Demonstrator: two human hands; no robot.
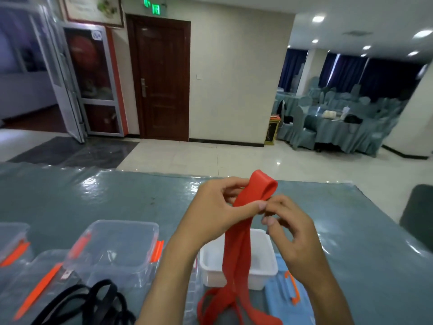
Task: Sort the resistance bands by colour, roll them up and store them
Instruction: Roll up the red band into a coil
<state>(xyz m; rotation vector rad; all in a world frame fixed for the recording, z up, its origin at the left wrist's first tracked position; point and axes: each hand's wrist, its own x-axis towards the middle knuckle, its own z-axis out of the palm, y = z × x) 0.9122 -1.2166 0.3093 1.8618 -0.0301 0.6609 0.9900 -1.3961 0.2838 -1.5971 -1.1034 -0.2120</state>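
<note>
Left hand (212,207) and right hand (284,221) both pinching the red band (239,249) at its folded top, tail hanging toward 6 o'clock over the white tub (264,266). Black bands (93,301) lying at 8 o'clock; bare table (117,195) stretching toward 10.

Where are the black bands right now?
In the head view, the black bands lie piled at the bottom left of the table, in front of the clear boxes and left of the left forearm.

- On our bench (117,195), the lidded box (112,249) sits left of the tub (264,261).
- Loose bands (93,301) lie before the box.
- Chairs (302,127) stand behind, right.
</note>
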